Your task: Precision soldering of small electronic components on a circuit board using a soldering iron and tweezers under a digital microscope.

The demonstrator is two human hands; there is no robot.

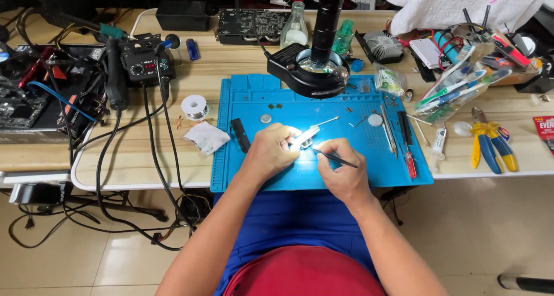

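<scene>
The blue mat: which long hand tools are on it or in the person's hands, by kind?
Black tweezers, in the right hand: 1
Silver tweezers on the mat: 1
Red-handled screwdriver: 1
Total: 3
The left hand steadies a small bright device.

Not much packaging here: a red rectangular card pack with white print (543, 133) sits at the far right edge of the bench, cut off by the frame. A small clear plastic bag (389, 80) lies right of the blue mat. The black soldering station's small red-lit display (149, 66) is back left.
</scene>
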